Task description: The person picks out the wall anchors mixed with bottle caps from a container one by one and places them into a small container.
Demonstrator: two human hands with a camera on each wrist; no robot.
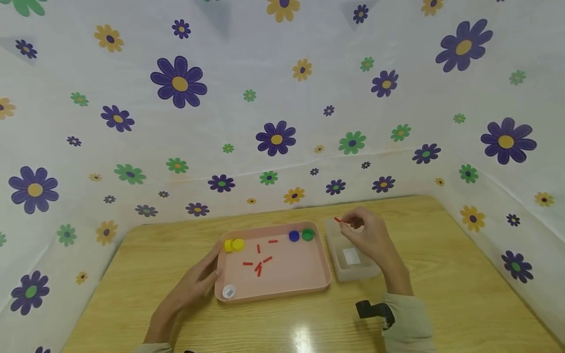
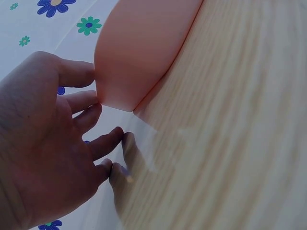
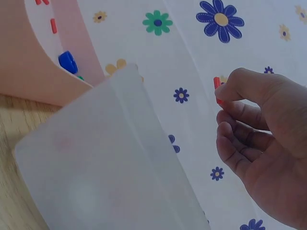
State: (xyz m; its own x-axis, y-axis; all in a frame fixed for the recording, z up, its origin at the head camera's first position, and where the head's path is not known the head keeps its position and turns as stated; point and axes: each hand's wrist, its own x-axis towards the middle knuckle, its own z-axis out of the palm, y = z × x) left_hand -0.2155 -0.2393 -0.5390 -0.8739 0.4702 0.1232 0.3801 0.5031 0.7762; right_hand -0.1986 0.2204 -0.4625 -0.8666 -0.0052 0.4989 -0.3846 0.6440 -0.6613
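My right hand (image 1: 368, 235) pinches a small red stick (image 3: 217, 89) between thumb and forefinger, its other fingers curled. In the head view it is over a translucent plastic box (image 1: 348, 273) with a white label inside. My left hand (image 1: 196, 284) touches the left side of a pink tray (image 1: 291, 277) with fairly straight fingers. In the left wrist view, the thumb and a finger meet the tray's outer wall (image 2: 139, 48). Several more red sticks (image 1: 268, 259) lie scattered across the tray floor.
Yellow caps (image 1: 238, 244) sit in the tray's far left corner, a blue cap (image 1: 294, 236) and a green cap (image 1: 308, 235) at the far right. A white round piece (image 1: 229, 292) lies near left. Flower-printed cloth (image 1: 238, 122) encloses the wooden table (image 1: 265, 323) behind and at the sides.
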